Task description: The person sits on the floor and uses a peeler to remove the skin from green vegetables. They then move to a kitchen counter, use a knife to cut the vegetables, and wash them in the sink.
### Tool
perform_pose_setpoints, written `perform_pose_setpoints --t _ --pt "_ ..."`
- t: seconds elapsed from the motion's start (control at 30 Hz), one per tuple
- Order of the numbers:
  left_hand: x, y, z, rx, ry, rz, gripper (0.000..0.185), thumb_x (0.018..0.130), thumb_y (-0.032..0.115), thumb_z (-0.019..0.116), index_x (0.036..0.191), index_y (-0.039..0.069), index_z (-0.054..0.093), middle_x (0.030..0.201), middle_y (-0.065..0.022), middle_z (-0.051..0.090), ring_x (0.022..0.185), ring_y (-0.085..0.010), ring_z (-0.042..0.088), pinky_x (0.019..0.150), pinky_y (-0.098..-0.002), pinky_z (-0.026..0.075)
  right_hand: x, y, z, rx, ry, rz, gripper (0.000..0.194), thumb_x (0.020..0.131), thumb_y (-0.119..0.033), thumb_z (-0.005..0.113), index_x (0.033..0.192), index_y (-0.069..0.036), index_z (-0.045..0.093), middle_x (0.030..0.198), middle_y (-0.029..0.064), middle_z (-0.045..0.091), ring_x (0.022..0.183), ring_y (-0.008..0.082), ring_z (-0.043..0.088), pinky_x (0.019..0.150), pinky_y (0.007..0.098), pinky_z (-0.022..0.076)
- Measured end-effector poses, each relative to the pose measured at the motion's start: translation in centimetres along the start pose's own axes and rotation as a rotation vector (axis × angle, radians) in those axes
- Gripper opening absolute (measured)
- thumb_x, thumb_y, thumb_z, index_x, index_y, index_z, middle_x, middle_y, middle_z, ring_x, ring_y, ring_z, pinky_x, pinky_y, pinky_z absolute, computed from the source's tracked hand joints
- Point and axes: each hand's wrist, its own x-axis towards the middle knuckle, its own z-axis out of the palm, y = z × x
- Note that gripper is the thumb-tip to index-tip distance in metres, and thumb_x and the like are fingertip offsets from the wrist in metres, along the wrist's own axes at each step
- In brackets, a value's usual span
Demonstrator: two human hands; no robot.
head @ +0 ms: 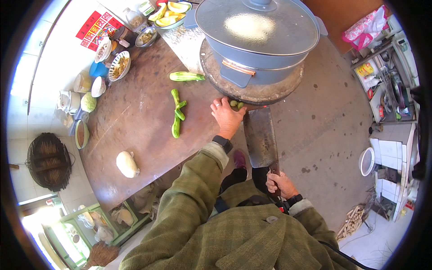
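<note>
My right hand grips the dark wooden handle of a broad cleaver, whose blade points away from me, past the table edge. My left hand reaches to small green pieces at the near edge of a round wooden chopping block; whether the fingers grip them, I cannot tell. On the block stands a large blue-grey pot with a glass lid. To the left of my left hand lie several green zucchini-like pieces and a longer peeled one.
A pale wrapped lump lies on the brown table at the left. Bowls of food, jars, a cabbage and a bowl of cut yellow squash line the wall side. Shelves and stacked corncobs are at the right.
</note>
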Motion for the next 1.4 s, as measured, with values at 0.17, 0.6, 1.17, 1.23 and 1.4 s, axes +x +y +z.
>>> perform_pose_setpoints --t 0.17,0.6,1.17,1.23,1.4 --pt "-0.5 0.9 0.4 0.003 -0.004 -0.069 0.043 0.059 0.022 0.075 0.096 0.007 0.056 0.107 -0.0119 0.046 0.101 -0.0335 0.040 0.083 -0.0466 0.034 0.9 0.6 -0.7 0.055 -0.036 0.013 0.008 0.088 -0.010 0.053 0.084 -0.010 0.046 0.059 -0.0007 0.042 0.045 0.0089 0.040 0.040 0.0246 0.0314" --pt "-5.3 3.1 0.6 -0.258 -0.039 0.147 0.028 0.069 0.004 0.067 0.095 0.005 0.059 0.098 -0.0147 0.048 0.092 -0.0339 0.043 0.080 -0.0410 0.039 2.5 0.0 -2.4 0.057 -0.134 0.116 0.005 0.087 -0.010 0.053 0.086 -0.009 0.048 0.059 -0.0004 0.043 0.045 0.0090 0.040 0.042 0.0247 0.0339" --pt "-8.6 13.5 17.8 -0.352 -0.107 0.255 0.030 0.070 0.004 0.069 0.099 0.002 0.061 0.100 -0.0150 0.052 0.095 -0.0319 0.047 0.081 -0.0381 0.040 -5.0 -11.0 -16.4 0.132 0.023 0.098 0.009 0.086 -0.007 0.054 0.082 -0.009 0.046 0.059 -0.0013 0.041 0.045 0.0075 0.038 0.041 0.0233 0.0308" --pt "-5.6 12.3 21.3 -0.329 0.045 0.346 0.028 0.072 0.006 0.067 0.099 0.002 0.061 0.101 -0.0188 0.054 0.094 -0.0359 0.050 0.081 -0.0434 0.040 -3.4 -12.6 -17.5 0.128 -0.028 0.099 0.009 0.086 -0.008 0.054 0.083 -0.009 0.046 0.060 -0.0014 0.041 0.045 0.0075 0.039 0.041 0.0232 0.0310" --pt "-1.8 7.8 27.9 -0.162 -0.171 -0.021 0.036 0.079 0.010 0.061 0.114 0.007 0.053 0.093 -0.0206 0.059 0.078 -0.0365 0.058 0.068 -0.0426 0.047 -2.8 -14.1 -20.7 0.008 0.088 0.087 0.010 0.085 -0.009 0.054 0.083 -0.009 0.045 0.061 -0.0014 0.041 0.047 0.0073 0.040 0.042 0.0227 0.0320"
